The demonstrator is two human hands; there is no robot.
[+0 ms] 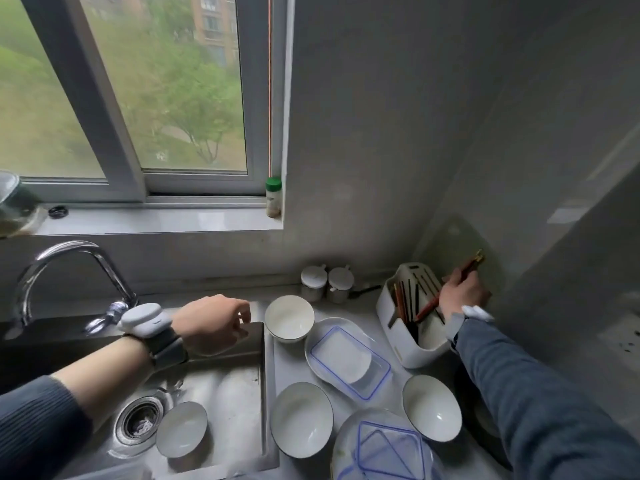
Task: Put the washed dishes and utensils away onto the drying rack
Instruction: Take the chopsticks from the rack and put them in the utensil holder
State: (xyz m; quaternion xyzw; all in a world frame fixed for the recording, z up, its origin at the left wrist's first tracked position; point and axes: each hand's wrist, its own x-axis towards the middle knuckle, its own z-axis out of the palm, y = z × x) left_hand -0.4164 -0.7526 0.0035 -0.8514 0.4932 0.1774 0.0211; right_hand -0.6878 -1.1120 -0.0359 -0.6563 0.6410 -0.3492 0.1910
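My right hand (462,294) grips a pair of reddish chopsticks (429,306), their lower ends inside the white utensil holder (408,344) at the back right, among several other sticks. My left hand (214,323) hovers over the sink's right rim, fingers loosely curled and holding nothing. One white bowl (181,429) lies in the steel sink (239,386) near the drain. On the counter sit three white bowls (289,318), (301,419), (431,408), a plate carrying a clear blue-trimmed container (349,362), and a second plate with a container lid (389,450).
A chrome faucet (69,268) arcs over the sink at left. Two small lidded jars (327,284) stand against the back wall. A cutting board (457,251) leans in the corner behind the holder. A green-capped bottle (273,197) stands on the window sill.
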